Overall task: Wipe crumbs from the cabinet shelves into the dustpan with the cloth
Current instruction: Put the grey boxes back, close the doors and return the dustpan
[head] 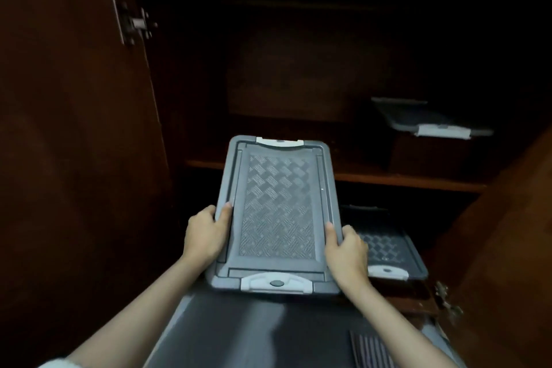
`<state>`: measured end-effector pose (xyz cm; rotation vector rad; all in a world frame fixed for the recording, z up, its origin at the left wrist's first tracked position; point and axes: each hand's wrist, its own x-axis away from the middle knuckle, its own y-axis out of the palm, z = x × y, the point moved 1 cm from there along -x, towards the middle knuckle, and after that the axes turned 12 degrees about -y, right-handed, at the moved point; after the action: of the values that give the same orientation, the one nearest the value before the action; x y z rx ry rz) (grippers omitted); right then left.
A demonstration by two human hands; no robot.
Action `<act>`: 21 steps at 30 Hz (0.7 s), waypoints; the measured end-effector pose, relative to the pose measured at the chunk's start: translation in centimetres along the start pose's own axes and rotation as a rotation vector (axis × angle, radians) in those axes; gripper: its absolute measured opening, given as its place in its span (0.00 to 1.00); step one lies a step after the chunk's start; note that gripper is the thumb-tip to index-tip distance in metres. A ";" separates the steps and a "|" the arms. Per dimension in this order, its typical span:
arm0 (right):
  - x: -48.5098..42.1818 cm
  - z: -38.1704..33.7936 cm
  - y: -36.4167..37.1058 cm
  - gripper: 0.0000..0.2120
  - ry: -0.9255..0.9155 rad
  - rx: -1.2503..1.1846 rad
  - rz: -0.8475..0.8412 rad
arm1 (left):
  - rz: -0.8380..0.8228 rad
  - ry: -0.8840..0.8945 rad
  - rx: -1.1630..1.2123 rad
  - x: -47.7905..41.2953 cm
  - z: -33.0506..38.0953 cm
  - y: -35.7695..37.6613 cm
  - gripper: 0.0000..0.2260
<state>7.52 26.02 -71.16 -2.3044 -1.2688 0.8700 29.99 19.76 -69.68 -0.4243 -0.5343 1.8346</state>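
We judged the shelf (pixel 388 179) was being cleared for wiping: our left hand (pixel 204 236) and right hand (pixel 346 254) each gripped a side of the grey box (pixel 277 212). The next move called for setting it aside and taking what looked like the striped cloth (pixel 369 348); no dustpan showed.

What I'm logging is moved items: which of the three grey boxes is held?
The centre box, gripped at both long edges by the left hand and right hand. The shelf box and the lower-right box sit untouched.
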 end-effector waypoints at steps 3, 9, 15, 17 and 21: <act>-1.7 -2.1 -1.3 0.20 0.006 -0.063 0.019 | -0.002 0.027 0.017 -1.4 3.2 -2.4 0.20; -3.5 -4.6 -3.4 0.22 0.012 -0.124 0.026 | -0.028 0.015 0.070 -2.4 6.1 -4.5 0.18; -5.7 -6.4 -4.6 0.23 -0.031 -0.170 0.038 | -0.040 -0.006 0.124 -3.4 8.0 -5.6 0.16; -6.6 -6.8 -4.9 0.22 -0.061 -0.168 0.063 | -0.027 -0.006 0.161 -3.2 8.8 -5.6 0.16; -9.1 -7.2 -5.1 0.24 0.006 -0.180 0.056 | -0.084 -0.111 0.406 -4.1 10.1 -4.9 0.11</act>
<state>5.46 20.79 -59.82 -2.4905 -1.3347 0.7952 29.78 15.71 -58.47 -0.0249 -0.2383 1.8351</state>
